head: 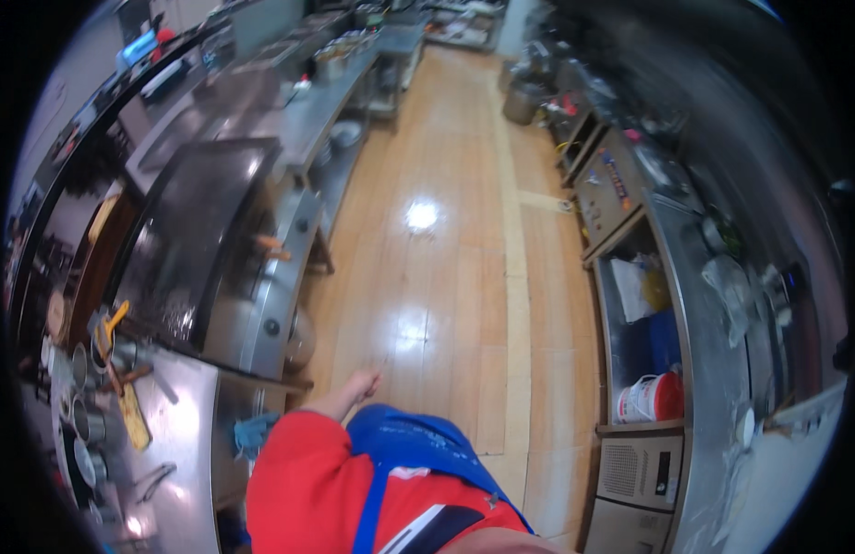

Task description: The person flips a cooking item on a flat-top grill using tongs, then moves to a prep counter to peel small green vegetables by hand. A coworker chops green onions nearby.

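Observation:
My left hand (365,386) hangs in front of the blue apron, over the wood-look floor (441,291). Its fingers are curled in and no object shows in them. A red sleeve (296,478) covers the upper arm. Out of view is my right hand. To the left of my left hand stand a steel counter (185,408) and a flat griddle (192,228) with control knobs along its front. Blue gloves (253,435) hang at the counter's side, nearest to that hand.
Tongs (154,481), a yellow-handled scraper (117,318) and steel pots (88,422) sit on the left counter. On the right, a shelf holds a red-and-white bucket (649,398) under a steel worktop (704,311). A large metal pot (523,102) stands farther along the aisle.

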Demonstrator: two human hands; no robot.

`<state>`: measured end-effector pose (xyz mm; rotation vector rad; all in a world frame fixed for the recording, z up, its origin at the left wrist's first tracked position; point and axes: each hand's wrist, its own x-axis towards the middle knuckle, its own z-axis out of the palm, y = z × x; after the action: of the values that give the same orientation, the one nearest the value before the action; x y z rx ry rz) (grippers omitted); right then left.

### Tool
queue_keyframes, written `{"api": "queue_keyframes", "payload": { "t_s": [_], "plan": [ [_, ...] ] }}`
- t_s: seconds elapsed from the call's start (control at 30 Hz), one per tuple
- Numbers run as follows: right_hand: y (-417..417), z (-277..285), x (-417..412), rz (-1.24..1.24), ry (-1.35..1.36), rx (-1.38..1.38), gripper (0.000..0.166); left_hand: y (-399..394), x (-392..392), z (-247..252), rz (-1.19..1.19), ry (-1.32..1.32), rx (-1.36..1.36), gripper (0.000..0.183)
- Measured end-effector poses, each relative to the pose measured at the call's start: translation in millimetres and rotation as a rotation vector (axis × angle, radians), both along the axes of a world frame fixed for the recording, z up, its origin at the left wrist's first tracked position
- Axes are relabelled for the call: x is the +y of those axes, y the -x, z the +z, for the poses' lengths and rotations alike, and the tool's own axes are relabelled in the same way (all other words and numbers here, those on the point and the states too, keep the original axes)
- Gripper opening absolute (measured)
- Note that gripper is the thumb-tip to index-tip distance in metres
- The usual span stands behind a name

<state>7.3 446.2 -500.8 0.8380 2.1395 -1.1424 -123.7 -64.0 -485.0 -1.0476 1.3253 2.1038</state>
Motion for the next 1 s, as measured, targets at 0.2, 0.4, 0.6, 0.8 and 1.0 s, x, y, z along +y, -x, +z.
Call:
{"api": "queue_keyframes", "payload": {
  "t_s": [0.2, 0.4, 0.6, 0.8, 1.0],
  "plan": [
    [59, 24, 43, 0.111, -0.021, -0.074, 0.022, 7, 6, 19, 0.124, 0.076, -0.141, 0.017],
    [154, 23, 108, 0.328, -0.085, -0.131, 0.022, -72, 24, 34, 0.441, 0.239, -0.363, 0.022],
    [331, 24, 86, -0.056, 0.002, 0.010, 0.016, -118, 82, 28, 0.764, 0.166, -0.406, 0.020],
    [433, 28, -67, 0.289, 0.246, 0.109, 0.017, -104, 88, 31, 0.968, 0.019, -0.390, 0.018],
    [433, 37, -174, 1.034, 0.211, 0.040, 0.016, -67, 52, 16, 1.147, 0.031, -0.188, 0.019]
  ]
}}
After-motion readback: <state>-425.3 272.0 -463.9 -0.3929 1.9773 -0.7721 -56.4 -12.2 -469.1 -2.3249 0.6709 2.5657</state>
